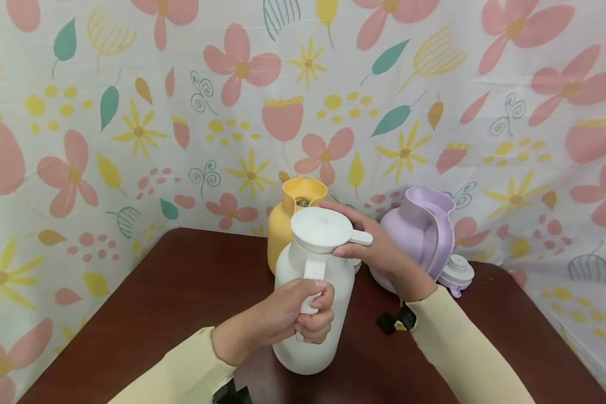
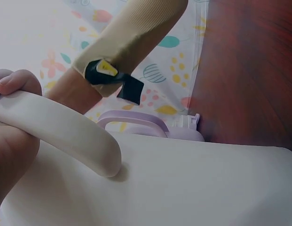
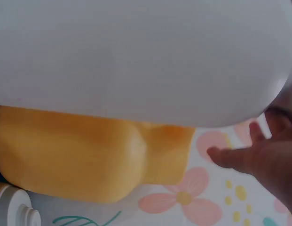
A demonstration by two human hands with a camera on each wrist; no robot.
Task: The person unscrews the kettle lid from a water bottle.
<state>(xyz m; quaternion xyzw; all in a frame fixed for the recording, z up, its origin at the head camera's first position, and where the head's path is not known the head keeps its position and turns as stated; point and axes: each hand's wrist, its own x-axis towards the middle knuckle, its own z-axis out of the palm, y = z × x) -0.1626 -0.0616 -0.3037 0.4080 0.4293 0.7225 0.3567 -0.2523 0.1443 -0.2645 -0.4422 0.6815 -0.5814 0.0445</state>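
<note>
A white thermos jug [image 1: 307,353] stands on the table, tilted a little in the head view. My left hand [image 1: 295,314] grips its handle [image 1: 314,269], fingers curled round it. On top sits a round white lid [image 1: 321,227] with a short tab pointing right. My right hand [image 1: 371,241] holds the lid's right side, thumb near the tab and fingers round the far edge, partly hidden. Large in the left wrist view is the jug's white body [image 2: 193,188]; the right wrist view shows my right hand's fingers [image 3: 235,159] at the jug's top end.
Behind the white jug stands a yellow jug [image 1: 279,230], its top uncovered. A lilac jug [image 1: 391,235] with an uncovered spout stands back right, a white-and-lilac lid [image 1: 457,271] beside it. A flowered cloth [image 1: 303,84] hangs behind the dark wooden table [image 1: 182,314].
</note>
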